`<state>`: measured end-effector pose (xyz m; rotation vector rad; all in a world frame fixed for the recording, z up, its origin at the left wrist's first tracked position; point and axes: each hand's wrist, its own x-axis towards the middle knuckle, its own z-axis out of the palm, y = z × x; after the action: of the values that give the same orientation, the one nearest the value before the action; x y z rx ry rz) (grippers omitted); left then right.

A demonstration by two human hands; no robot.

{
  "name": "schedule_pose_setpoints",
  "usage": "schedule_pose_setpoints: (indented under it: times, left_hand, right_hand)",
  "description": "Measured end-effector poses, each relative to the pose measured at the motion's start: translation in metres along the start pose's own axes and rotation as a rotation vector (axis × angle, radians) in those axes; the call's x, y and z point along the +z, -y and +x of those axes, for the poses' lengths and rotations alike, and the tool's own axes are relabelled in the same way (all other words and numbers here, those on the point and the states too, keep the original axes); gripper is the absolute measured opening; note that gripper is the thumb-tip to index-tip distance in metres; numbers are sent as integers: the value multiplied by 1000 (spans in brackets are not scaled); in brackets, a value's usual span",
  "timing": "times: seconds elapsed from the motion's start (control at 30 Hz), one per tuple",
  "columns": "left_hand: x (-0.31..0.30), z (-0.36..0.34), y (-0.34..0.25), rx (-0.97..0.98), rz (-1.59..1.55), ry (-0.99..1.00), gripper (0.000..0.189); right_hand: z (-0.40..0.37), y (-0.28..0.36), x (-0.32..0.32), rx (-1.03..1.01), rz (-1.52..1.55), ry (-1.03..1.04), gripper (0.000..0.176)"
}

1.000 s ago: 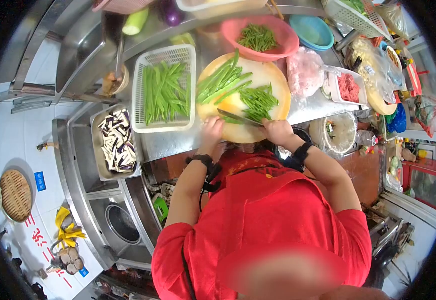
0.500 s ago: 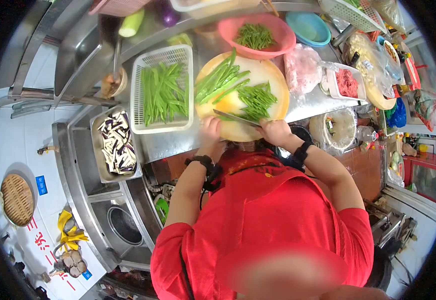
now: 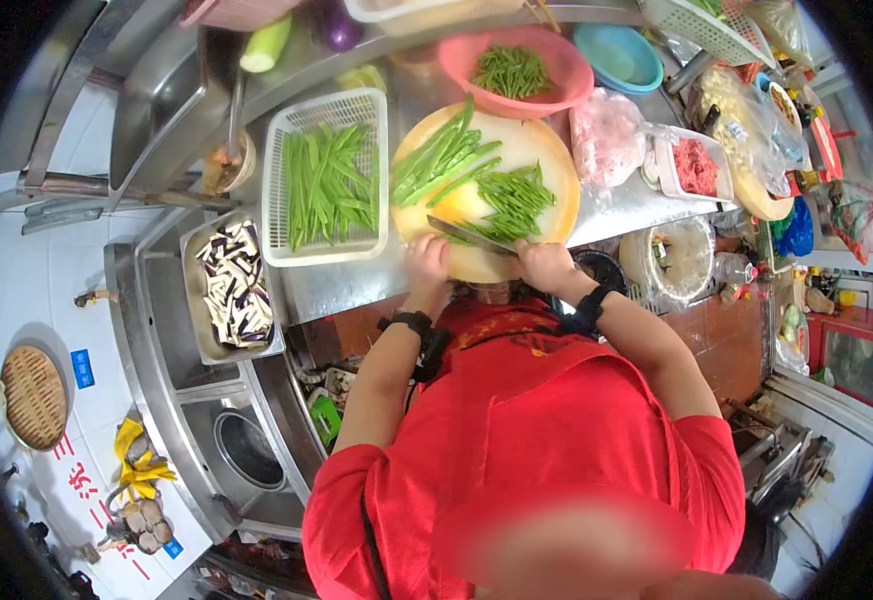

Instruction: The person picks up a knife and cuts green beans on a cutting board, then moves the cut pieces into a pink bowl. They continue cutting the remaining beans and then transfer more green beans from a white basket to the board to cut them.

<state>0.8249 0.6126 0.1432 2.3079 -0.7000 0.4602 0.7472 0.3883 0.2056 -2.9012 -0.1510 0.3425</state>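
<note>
A round cutting board [image 3: 466,200] carries long green beans [image 3: 441,160] at its left and a pile of cut green pieces [image 3: 516,205] at its right. My right hand [image 3: 544,265] is wrapped round the handle of a knife [image 3: 471,236], whose blade points left across the board's near part. At the board's near left edge is my left hand [image 3: 428,262], blurred, close to the knife's tip; its fingers are too smeared to read. Left of the board, a white basket [image 3: 272,190] holds more long beans.
Beyond the board sits a pink bowl [image 3: 566,75] of cut beans, beside a blue bowl [image 3: 616,58]. To the right are a plastic bag [image 3: 604,140] and a tray of minced meat [image 3: 694,165]. A metal tray [image 3: 196,310] of eggplant strips stands at left.
My left hand has shifted slightly at the board's near left edge and is more blurred. The knife and my right hand have moved slightly left.
</note>
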Motion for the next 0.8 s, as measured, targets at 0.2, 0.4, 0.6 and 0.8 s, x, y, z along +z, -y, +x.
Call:
schedule_pose_setpoints:
  times: [0.2,0.4,0.6,0.8]
  left_hand:
    - [-7,-1,-4,-31,-76,-61,7]
    - [-5,3,-6,-8,-3,-53,8]
    - [-8,1,1,13,-30,-90,7]
    - [-8,0,3,-42,25,-3,7]
  right_hand:
    - [-10,0,-33,-34,2,71,32]
    - [1,5,-9,-37,6,8,33]
    - [-11,2,-35,11,15,112,34]
    - [2,8,-1,5,88,29,32]
